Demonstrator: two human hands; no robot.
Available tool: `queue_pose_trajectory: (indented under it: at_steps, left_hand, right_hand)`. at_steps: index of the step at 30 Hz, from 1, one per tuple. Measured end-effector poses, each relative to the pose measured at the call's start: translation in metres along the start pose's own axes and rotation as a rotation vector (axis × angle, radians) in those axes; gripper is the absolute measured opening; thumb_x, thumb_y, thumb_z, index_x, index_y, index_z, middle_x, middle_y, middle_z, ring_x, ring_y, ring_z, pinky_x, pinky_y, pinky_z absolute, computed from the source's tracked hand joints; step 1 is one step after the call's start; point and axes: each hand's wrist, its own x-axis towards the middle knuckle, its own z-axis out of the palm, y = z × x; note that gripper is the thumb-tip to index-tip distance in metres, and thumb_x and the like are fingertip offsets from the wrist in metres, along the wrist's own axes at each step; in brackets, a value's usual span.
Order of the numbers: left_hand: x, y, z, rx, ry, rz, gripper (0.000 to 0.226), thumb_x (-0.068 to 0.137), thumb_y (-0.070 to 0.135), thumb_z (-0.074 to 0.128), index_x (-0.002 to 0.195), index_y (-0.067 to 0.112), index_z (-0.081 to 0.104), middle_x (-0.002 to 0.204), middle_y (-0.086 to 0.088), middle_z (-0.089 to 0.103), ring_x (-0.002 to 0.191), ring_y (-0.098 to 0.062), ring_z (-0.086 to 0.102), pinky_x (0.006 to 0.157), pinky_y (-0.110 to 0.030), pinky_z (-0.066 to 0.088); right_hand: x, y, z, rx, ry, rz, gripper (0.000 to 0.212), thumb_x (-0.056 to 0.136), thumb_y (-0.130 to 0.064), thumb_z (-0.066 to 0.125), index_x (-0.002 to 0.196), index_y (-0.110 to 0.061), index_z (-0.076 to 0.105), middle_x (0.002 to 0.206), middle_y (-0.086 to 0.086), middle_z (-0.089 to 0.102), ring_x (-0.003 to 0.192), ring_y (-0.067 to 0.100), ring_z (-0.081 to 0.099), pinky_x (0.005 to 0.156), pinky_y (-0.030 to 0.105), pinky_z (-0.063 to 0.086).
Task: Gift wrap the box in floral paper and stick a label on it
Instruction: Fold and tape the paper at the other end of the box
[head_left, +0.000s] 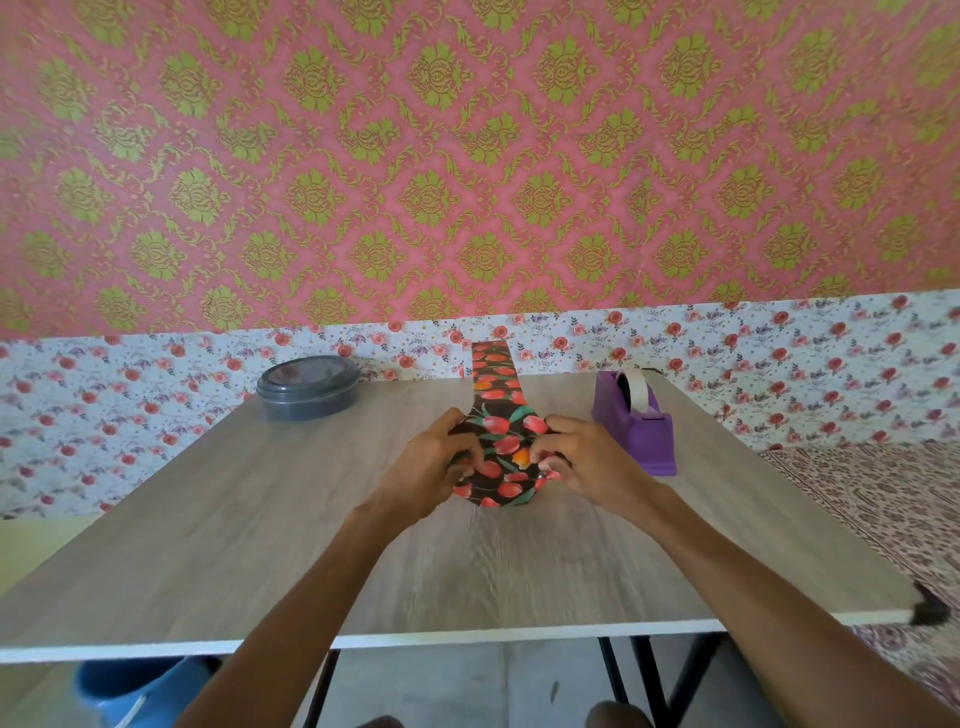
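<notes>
Mid-table, a small box (497, 467) swathed in dark paper printed with red and orange tulips, sitting on the pale wood-grain tabletop (260, 545), a little toward the far side. Clamped from both flanks: left hand (434, 467) curled around the left side, fingers bent over the paper; right hand (582, 460) curled around the right side, fingertips pinching the wrap near the middle of the top. Behind the parcel, a long loose flap (493, 371) of the same tulip paper standing up and reaching past the table's far edge. Box itself fully hidden under the wrap, so cannot tell its colour. Just beside the right hand, a purple plastic tape dispenser (631, 423) carrying a whitish roll. Far left, well apart from the parcel, a round grey lidded container (309, 387) near the back edge. Beyond the table, a white rose-print band (130, 405) along the lower wall, pink wallpaper (467, 156) with green damask medallions above. Under the near-left corner, part of a blue bucket (124, 691). Off to the right, a patterned brownish cloth (883, 493).
</notes>
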Motion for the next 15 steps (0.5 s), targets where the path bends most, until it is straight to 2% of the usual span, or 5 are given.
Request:
queue_pose_trajectory:
  at_steps: [6,8,10,11,15]
  left_hand:
    - [0.002,0.001,0.003,-0.007,0.005,-0.028,0.019,0.095,0.011,0.059,0.108,0.023,0.067,0.129,0.003,0.048,0.118,-0.015,0.051,0.083,-0.011,0.048]
    - [-0.001,0.001,0.005,-0.013,0.023,-0.029,0.019,0.094,0.015,0.062,0.111,0.022,0.068,0.126,0.003,0.051,0.114,-0.016,0.054,0.083,-0.014,0.049]
    - [-0.002,0.003,0.006,-0.03,0.06,-0.049,0.017,0.091,0.023,0.068,0.107,0.02,0.07,0.117,0.003,0.056,0.106,-0.015,0.058,0.077,-0.012,0.046]
    - [-0.001,0.005,0.006,-0.045,0.079,-0.076,0.017,0.088,0.028,0.07,0.103,0.02,0.071,0.112,0.004,0.058,0.1,-0.014,0.059,0.074,-0.011,0.045]
    - [0.002,0.009,0.009,-0.057,0.108,-0.176,0.02,0.081,0.033,0.077,0.081,0.019,0.063,0.091,0.009,0.054,0.082,-0.008,0.054,0.058,-0.008,0.037]
  right_hand:
    - [0.0,0.0,0.003,0.032,0.01,0.049,0.018,0.08,0.0,0.074,0.088,-0.016,0.076,0.084,-0.005,0.065,0.076,0.006,0.055,0.063,0.021,0.048]
    - [0.0,-0.004,0.004,0.06,0.032,0.08,0.006,0.085,-0.02,0.071,0.085,-0.018,0.077,0.08,-0.006,0.065,0.073,0.007,0.058,0.062,0.03,0.052]
    - [-0.001,-0.007,0.008,0.07,0.096,0.132,0.031,0.079,-0.05,0.069,0.078,-0.02,0.076,0.074,-0.008,0.063,0.069,0.009,0.06,0.059,0.032,0.052]
    - [0.0,-0.009,0.011,0.063,0.128,0.149,0.036,0.074,-0.056,0.07,0.075,-0.02,0.076,0.072,-0.008,0.062,0.069,0.01,0.061,0.058,0.031,0.051]
    - [0.002,-0.011,0.02,0.018,0.191,0.166,0.03,0.063,-0.04,0.087,0.068,-0.017,0.068,0.073,-0.006,0.061,0.075,0.014,0.064,0.061,0.034,0.054]
